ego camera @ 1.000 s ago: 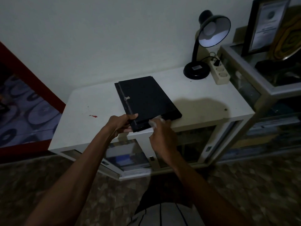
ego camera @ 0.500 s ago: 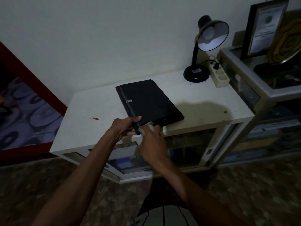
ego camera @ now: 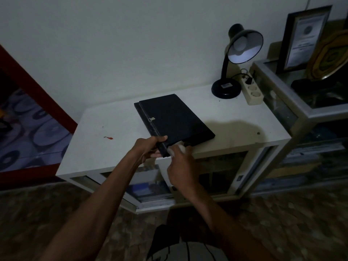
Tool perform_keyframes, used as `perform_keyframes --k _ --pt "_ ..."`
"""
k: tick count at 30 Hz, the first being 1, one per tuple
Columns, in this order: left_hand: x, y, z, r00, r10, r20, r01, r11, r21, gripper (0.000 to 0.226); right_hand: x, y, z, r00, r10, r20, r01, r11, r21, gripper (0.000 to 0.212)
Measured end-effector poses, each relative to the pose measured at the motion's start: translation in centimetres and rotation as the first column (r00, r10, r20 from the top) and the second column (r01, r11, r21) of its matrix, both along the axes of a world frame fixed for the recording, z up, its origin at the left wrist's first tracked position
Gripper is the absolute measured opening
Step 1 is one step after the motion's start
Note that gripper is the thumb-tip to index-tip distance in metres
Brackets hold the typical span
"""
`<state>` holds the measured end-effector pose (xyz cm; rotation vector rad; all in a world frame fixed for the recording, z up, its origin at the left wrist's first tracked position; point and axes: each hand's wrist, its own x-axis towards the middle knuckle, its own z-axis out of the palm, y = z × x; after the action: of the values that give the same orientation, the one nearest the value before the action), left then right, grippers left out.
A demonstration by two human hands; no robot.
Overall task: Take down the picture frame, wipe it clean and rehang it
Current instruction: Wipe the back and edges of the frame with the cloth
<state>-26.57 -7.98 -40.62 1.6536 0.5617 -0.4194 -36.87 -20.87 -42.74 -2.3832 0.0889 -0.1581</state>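
A black picture frame (ego camera: 173, 117) lies face down on the white cabinet top (ego camera: 116, 125), its back and a small metal hanger (ego camera: 151, 119) showing. My left hand (ego camera: 150, 147) grips the frame's near left corner, thumb on top. My right hand (ego camera: 180, 166) holds a small white cloth (ego camera: 176, 148) and presses it against the frame's near edge, beside the left hand.
A black desk lamp (ego camera: 235, 59) and a white power strip (ego camera: 253, 91) stand at the cabinet's back right. To the right is a glass-topped case (ego camera: 278, 102) bearing a framed certificate (ego camera: 303, 38) and a plaque. A red-framed panel (ego camera: 33, 110) leans at left.
My right hand with the cloth slid left along the frame's near edge, then back slightly right. The left hand kept its grip on the corner.
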Motion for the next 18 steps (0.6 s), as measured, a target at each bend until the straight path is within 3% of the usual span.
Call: perform_keyframes --k 3,7,11,14,18 --pt "-0.2 0.5 -0.3 1.000 0.026 -0.015 -0.026 1.000 -0.002 0.053 -0.4 0.3 0.0 0.995 0.098 -0.014 -0.098 0.995 -0.016 0.047" --pt "-0.4 0.9 -0.1 0.999 -0.036 -0.017 0.035 0.999 -0.008 0.056 0.5 -2.8 -1.0 0.997 0.039 0.068 -0.032 0.995 -0.094 0.045" --pt "-0.3 0.7 0.3 0.998 -0.054 -0.038 0.052 0.998 -0.045 0.049 2.3 -4.8 -0.6 0.990 -0.112 0.090 0.106 0.992 0.072 0.035" --pt "-0.3 0.6 0.3 0.995 -0.090 -0.039 0.087 0.995 -0.057 0.046 2.7 -3.4 0.3 0.983 -0.007 0.185 -0.003 0.998 0.055 0.037" --pt "-0.6 0.2 0.7 0.994 -0.109 -0.012 0.107 0.987 -0.121 0.044 2.9 -1.6 0.1 0.982 0.137 0.128 -0.120 0.984 -0.130 0.059"
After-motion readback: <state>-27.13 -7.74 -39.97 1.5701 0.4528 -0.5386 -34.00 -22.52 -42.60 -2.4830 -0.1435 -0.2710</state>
